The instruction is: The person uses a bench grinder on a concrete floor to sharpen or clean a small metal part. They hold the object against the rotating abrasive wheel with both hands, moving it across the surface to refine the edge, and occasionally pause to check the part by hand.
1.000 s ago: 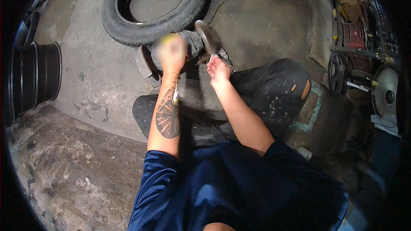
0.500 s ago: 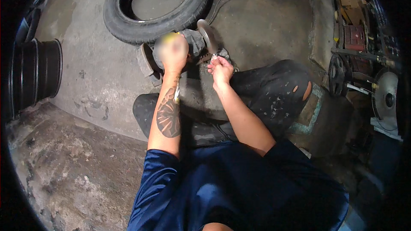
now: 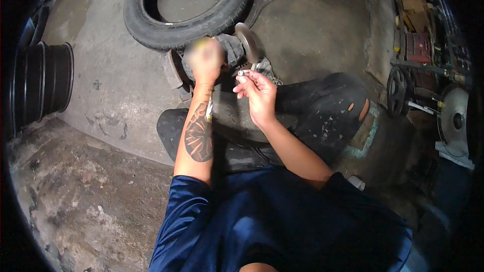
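A bench grinder sits on the floor before me, with a thin metal disc at its right end and a thicker wheel at its left. My left hand lies over the middle of the grinder; its fingers are blurred out. Just below the disc, my right hand pinches a small round metal piece between thumb and fingertips, its end turned up. The piece is apart from the disc, and its exact kind is too small to make out.
A large tyre lies flat right behind the grinder. Black wheel rims stand at the left. A cable runs over the floor behind. At the right are a cluttered rack and a round fan-like disc. My bent legs frame the grinder.
My right hand has come back from the disc's lower edge and turned over, bringing the small metal piece's end into view. The left hand has stayed on the grinder.
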Action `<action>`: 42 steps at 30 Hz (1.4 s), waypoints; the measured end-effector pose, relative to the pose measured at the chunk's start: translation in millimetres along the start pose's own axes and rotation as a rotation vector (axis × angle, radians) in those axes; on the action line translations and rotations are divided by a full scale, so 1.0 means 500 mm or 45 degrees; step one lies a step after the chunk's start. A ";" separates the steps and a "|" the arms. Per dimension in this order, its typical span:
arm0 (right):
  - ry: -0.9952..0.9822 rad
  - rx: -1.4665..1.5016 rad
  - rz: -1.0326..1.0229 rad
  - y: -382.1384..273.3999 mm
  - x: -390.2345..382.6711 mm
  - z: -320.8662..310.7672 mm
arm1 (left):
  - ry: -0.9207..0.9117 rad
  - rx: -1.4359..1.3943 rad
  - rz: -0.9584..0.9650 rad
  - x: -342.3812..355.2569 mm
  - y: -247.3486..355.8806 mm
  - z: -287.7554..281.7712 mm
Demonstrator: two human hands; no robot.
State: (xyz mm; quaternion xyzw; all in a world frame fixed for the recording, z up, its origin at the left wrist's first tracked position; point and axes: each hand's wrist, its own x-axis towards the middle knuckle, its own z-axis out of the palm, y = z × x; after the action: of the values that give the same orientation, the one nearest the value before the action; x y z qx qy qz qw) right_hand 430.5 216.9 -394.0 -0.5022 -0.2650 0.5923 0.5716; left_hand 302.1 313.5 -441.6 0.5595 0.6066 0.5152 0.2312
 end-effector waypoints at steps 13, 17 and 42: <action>0.061 0.130 0.162 0.026 0.002 -0.015 | -0.018 0.016 -0.009 -0.002 -0.001 -0.003; 0.405 0.159 0.397 0.088 0.041 -0.058 | -0.029 0.016 -0.003 0.001 0.000 0.003; 0.528 -0.105 0.314 0.115 0.115 -0.107 | -0.038 0.051 0.036 -0.002 0.008 -0.001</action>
State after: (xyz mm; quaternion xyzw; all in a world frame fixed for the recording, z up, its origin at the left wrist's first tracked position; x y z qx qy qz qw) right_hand 463.9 245.5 -481.1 -0.6647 -0.1026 0.5305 0.5160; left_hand 303.7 311.8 -438.3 0.5802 0.6052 0.4979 0.2216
